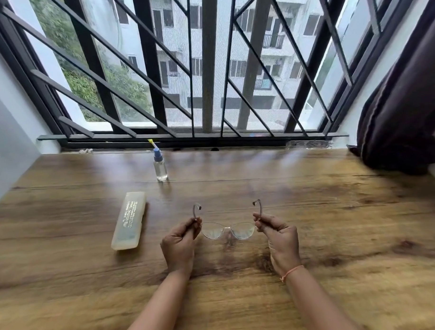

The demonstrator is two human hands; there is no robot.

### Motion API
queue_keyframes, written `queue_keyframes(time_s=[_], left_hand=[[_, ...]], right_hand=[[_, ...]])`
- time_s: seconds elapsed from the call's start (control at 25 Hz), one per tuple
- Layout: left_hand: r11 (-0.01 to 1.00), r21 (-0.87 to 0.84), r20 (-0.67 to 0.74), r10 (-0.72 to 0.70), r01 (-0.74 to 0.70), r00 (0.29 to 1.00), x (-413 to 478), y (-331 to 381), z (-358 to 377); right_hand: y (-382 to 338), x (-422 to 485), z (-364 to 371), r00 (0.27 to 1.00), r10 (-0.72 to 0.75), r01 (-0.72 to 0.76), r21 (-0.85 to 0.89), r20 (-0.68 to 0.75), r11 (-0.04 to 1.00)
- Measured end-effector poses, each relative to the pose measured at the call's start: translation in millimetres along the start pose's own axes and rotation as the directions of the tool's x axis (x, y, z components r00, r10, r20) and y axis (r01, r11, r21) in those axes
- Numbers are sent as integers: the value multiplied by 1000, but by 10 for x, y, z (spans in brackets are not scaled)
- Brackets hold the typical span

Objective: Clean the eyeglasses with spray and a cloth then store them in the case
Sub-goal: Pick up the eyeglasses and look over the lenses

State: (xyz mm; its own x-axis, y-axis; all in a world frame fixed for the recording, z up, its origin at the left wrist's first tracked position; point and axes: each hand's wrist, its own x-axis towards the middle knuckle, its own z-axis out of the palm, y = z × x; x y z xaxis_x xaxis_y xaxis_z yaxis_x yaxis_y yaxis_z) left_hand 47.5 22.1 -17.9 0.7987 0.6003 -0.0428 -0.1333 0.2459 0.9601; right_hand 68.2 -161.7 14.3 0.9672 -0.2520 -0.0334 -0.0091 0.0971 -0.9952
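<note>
The left hand [181, 240] and right hand [278, 234] each pinch a temple of the clear-framed eyeglasses [227, 230], fingers clamped, holding them open above the wooden worktop [337, 222]. Probably for inspection; the small clear spray bottle [160, 166] and pale closed case [129, 219] wait nearby

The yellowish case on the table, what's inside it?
The case lies closed on the wooden table, left of the eyeglasses. Only printed lettering shows on its lid; its cloudy shell hides any contents.

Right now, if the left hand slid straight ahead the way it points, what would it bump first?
Probably the spray bottle: the left hand points up-table roughly towards it. Depth is unclear, so it might pass just beside it.
</note>
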Motion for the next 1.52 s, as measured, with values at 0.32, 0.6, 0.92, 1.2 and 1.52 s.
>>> queue_keyframes(time_s=[0.32, 0.6, 0.92, 1.2, 1.52], left_hand=[[988, 152, 65, 3, -13, 998, -44, 28, -101], [942, 298, 36, 151, -155, 988, -195, 111, -110], [575, 559, 230, 585, -598, 778, -449, 296, -20], [762, 424, 311, 386, -491, 868, -741, 723, 494], [831, 407, 246, 300, -380, 921, -770, 839, 521]], right_hand=[[-86, -32, 53, 998, 48, -47, 54, -30, 997], [-302, 61, 20, 999, 27, -28, 32, 30, 999], [-493, 30, 56, 997, -9, 9, 4, 81, 1000], [-617, -216, 122, 991, 0, -4, 33, 131, 999], [-684, -448, 202, 980, -68, 47, 118, 184, 992]])
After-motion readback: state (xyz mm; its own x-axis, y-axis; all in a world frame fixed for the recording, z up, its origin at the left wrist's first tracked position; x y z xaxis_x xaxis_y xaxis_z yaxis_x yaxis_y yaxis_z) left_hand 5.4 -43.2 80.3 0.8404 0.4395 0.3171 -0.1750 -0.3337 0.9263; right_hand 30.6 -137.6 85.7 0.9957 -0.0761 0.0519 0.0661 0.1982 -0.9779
